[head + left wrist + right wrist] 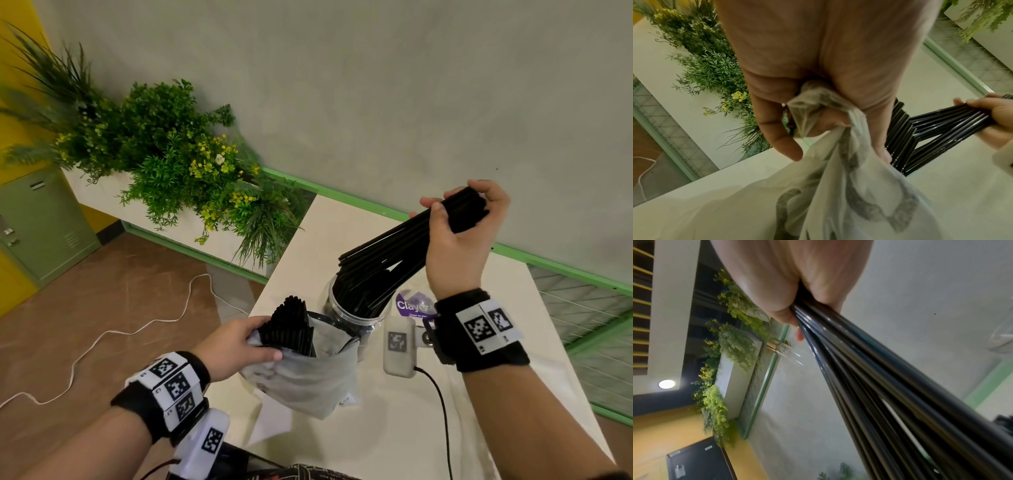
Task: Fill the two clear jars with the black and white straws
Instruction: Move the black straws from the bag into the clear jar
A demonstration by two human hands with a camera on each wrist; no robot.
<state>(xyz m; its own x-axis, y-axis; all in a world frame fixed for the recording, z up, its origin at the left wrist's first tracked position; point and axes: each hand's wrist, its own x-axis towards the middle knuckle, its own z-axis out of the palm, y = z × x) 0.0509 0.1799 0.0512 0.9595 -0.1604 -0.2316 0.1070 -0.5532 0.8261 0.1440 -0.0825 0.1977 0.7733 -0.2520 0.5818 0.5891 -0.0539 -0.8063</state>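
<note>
My right hand grips the upper end of a bundle of black straws that slants down to the left, its lower ends inside a clear jar on the white table. My left hand holds the bunched rim of a thin white plastic bag at the table's left edge. More black straws stand upright out of that bag. I see no white straws, and a second jar does not show plainly.
A purple-labelled pack lies behind the jar, by my right wrist. A planter of green plants with yellow flowers stands left of the table. A grey wall with a green ledge runs behind. A white cord trails on the floor.
</note>
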